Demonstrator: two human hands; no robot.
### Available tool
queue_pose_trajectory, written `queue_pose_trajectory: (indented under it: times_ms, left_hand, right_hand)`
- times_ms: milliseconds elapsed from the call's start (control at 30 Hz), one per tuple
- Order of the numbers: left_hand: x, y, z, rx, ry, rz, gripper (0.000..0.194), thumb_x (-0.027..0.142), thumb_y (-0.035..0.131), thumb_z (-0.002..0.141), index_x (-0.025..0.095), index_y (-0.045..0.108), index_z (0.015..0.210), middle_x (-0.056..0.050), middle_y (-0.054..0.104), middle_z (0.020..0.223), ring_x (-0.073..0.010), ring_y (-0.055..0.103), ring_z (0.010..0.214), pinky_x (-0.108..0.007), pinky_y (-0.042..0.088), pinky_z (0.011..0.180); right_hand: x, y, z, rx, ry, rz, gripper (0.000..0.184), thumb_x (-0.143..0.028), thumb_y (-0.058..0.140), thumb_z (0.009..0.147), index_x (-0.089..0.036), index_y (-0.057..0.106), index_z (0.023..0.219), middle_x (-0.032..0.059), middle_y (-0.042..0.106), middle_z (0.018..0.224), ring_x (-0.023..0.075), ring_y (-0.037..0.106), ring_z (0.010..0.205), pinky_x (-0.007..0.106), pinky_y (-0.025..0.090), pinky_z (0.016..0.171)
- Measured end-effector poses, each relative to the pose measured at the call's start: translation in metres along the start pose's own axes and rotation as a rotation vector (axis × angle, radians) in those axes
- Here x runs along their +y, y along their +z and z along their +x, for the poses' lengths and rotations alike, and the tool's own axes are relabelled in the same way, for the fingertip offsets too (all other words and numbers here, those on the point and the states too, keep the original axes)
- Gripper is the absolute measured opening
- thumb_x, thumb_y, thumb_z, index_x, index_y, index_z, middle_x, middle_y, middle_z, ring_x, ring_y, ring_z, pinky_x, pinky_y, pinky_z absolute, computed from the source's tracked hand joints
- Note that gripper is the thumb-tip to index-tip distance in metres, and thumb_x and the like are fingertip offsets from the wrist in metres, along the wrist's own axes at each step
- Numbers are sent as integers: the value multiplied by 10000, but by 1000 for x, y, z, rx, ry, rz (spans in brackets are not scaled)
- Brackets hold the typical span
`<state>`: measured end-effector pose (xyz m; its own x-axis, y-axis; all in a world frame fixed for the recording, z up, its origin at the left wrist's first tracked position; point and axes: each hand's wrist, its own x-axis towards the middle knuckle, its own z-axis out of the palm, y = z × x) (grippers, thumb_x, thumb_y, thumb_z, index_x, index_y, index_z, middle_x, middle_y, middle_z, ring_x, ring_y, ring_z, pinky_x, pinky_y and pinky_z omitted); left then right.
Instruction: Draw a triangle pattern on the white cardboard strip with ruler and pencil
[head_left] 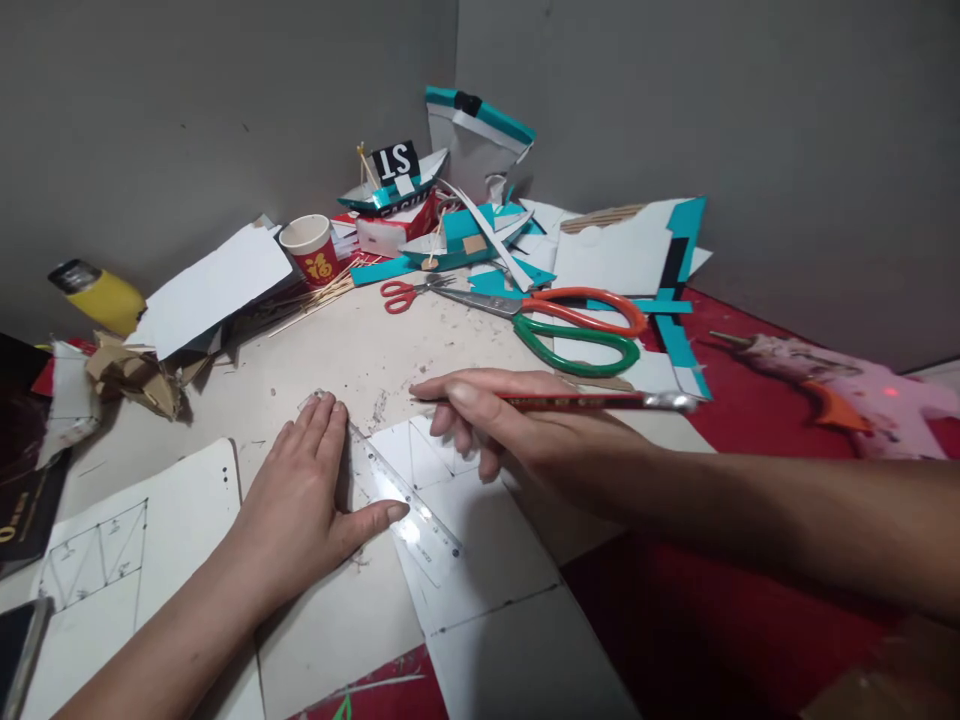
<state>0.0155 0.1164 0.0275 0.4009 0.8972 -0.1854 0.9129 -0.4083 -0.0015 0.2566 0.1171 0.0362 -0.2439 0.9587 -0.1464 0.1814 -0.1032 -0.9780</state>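
My left hand [304,495] lies over a clear plastic ruler [420,515], fingers stretched out together and thumb spread onto it. That ruler slants across a white card [487,590] marked with pencil lines and dots. Above the card's far end, my right hand [510,420] is closed around a dark red pencil [570,401], held nearly level with its tip pointing left. Pencil lines [431,450] on the card run beneath my right hand. A second white sheet [187,500] to the left bears a zigzag drawing within a strip.
Large scissors [577,330] and small red-handled scissors [401,295] lie beyond my hands. Model boats [465,245], a paper cup [309,248] and card scraps fill the back. A pink glue gun [862,385] is at right, a yellow bottle [105,297] at left.
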Motion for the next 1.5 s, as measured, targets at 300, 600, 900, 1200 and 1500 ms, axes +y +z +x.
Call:
queue_pose_trajectory:
  times_ms: [300,600,900,1200,1500]
  left_hand:
    - [5,-2,1,-6,-12,-14,1117,775,502,765,-10,272,1525,-231,210,1598,-370,179,1491,-536,250,1186]
    - [5,4,1,53,-1,-31,1100,767,537,747,-3,334,1505,-233,273,1578,-383,218,1481,-548,285,1171]
    - [5,5,2,51,0,-82,1090,738,582,739,-2,341,1502,-233,269,1582,-399,207,1480,-568,268,1174]
    - [7,0,-5,-38,17,-225,1163,802,530,761,-15,223,1530,-249,138,1618,-365,93,1510,-541,176,1206]
    - [7,1,-10,-58,20,-280,1154,787,505,799,-20,149,1543,-245,82,1630,-362,29,1516,-533,122,1217]
  right_hand:
    - [6,41,27,-50,69,153,159,-209,604,781,-176,694,908,-19,604,650,101,548,546,210,521,480]
    - [16,43,26,-6,-139,-60,105,-171,546,740,-180,629,804,-18,598,641,113,518,575,245,419,530]
    - [15,43,27,-33,-146,-124,93,-177,537,790,-177,630,793,-37,555,613,101,468,558,250,391,553]
    - [19,43,19,33,-117,-344,152,-338,563,838,-245,681,819,48,680,664,194,611,550,312,455,488]
    - [26,41,24,24,-279,-440,162,-289,551,869,-299,680,770,66,704,723,228,665,570,337,509,475]
